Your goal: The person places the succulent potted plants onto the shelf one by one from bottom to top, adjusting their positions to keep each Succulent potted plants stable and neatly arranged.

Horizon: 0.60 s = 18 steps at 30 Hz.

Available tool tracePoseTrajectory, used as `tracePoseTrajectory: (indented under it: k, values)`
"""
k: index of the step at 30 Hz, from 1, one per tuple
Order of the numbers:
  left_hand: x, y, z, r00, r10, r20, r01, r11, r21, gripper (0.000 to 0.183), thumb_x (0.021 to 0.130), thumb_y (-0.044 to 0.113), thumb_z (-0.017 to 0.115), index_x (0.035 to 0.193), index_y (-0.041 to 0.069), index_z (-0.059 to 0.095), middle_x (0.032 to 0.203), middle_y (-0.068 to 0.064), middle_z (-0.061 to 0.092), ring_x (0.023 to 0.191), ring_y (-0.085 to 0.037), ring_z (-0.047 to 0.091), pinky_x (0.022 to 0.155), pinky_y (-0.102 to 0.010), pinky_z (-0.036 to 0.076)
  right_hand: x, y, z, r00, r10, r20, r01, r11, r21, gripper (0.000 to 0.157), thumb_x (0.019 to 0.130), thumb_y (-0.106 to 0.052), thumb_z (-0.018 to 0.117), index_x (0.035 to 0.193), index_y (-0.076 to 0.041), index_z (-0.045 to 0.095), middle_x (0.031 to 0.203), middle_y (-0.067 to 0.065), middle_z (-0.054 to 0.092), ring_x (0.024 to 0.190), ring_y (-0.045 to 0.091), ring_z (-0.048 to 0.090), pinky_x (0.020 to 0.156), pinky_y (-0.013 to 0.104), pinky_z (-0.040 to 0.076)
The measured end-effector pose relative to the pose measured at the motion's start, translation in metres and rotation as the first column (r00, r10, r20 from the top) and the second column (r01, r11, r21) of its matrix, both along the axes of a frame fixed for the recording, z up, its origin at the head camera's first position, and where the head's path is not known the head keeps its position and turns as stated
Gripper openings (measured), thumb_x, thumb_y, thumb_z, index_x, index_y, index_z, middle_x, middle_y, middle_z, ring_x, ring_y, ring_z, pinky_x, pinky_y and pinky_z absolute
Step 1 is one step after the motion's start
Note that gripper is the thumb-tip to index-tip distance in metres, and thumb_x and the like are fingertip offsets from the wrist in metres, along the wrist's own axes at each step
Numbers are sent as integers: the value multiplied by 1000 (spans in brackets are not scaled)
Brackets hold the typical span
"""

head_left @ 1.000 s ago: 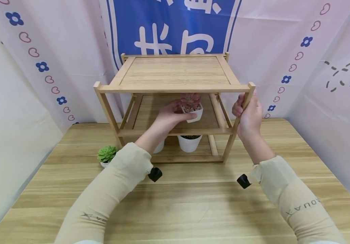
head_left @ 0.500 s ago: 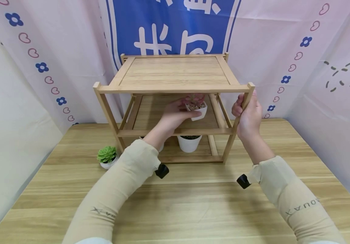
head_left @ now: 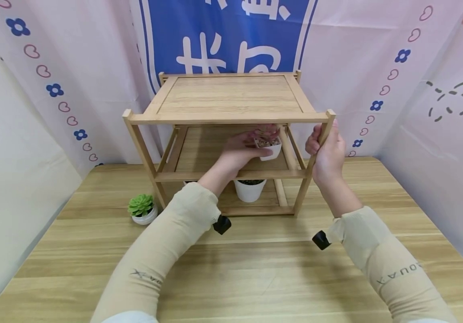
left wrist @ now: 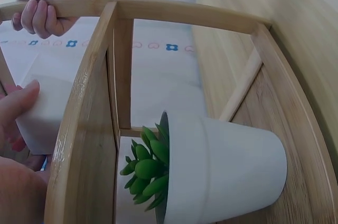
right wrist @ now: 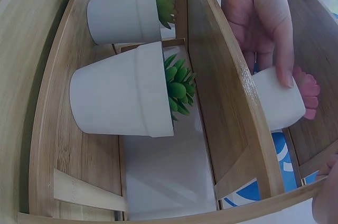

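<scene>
My left hand (head_left: 236,153) holds a small white square pot (head_left: 272,151), its thumb across the near side. Pebbles and a pink succulent (right wrist: 307,93) fill that pot, which is over the middle shelf of a wooden rack (head_left: 235,117). Whether the pot's base touches the shelf, I cannot tell. My right hand (head_left: 330,154) grips the rack's right front post. On the bottom shelf stand two round white pots with green succulents: one pot (right wrist: 124,92) nearer the right side, another pot (right wrist: 124,15) partly behind my left arm in the head view.
A green succulent in a low white pot (head_left: 144,216) sits on the wooden table (head_left: 255,273), left of the rack. The rack's top board overhangs my left hand, and a front rail crosses below my wrist. A printed curtain (head_left: 348,58) hangs close behind.
My left hand has shifted to the right along the middle shelf, bringing the pink succulent's pot nearer the right post. My right hand keeps its grip on the post.
</scene>
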<state>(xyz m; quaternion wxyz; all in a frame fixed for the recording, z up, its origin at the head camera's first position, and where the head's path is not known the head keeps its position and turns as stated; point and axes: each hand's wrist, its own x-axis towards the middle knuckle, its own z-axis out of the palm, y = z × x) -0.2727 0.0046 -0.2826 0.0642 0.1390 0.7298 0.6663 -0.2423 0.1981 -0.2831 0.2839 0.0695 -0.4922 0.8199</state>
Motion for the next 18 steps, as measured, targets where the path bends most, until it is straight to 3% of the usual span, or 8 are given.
tracePoseTrajectory:
  k: [10,18]
  values:
    - [-3,5,0,999,-33,30,32,999,39,50,86,-2,80,133,0,66,132,-13,68,121,-24,63,102,-29,49,0,-1,0,1000,10,-10,-10,1000,-14,47,113,-32,35,76,-14,56,60,-3,46,47,5,38,45,14,29]
    - [-5,8,-1,999,-21,29,22,999,-26,50,85,-2,82,133,3,68,131,-10,68,121,-21,63,102,-28,48,0,0,0,1000,3,-4,-3,1000,-1,47,113,-33,35,76,-14,56,60,-3,45,48,5,38,46,14,30]
